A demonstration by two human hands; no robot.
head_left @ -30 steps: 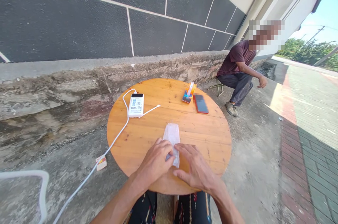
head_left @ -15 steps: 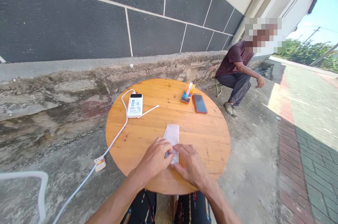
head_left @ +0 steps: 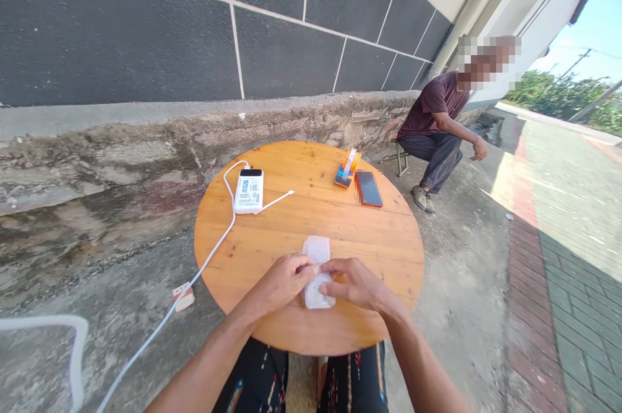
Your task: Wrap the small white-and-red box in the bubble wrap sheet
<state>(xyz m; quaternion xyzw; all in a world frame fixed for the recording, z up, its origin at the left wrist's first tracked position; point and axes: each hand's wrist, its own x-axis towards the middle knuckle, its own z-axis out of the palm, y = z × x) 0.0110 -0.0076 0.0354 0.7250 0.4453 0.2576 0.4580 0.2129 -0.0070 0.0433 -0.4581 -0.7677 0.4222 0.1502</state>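
Observation:
A white, crinkled, folded sheet (head_left: 319, 298) lies on the round wooden table (head_left: 272, 231) in front of me; whether it is paper or thin plastic I cannot tell. My left hand (head_left: 287, 280) pinches its middle from the left, with thumb and forefinger pressed together. From the right, my right hand (head_left: 357, 280) has its curled fingers on the same spot, the thumb lower than the forefinger. Both hands nearly meet over the sheet. Its far end and near end show beyond the fingers, while the part under the fingertips is hidden.
On the table's far left is a white power bank (head_left: 249, 192) with a white cable (head_left: 221, 241) running off the edge. An orange tape dispenser (head_left: 346, 170) and a phone (head_left: 369, 189) lie at the far right. A person (head_left: 440, 118) sits on a folding stool beyond.
My hands have lifted off from pressing down and now meet with fingertips at the sheet's middle. More of its near end shows, spread wider. The view has shifted slightly.

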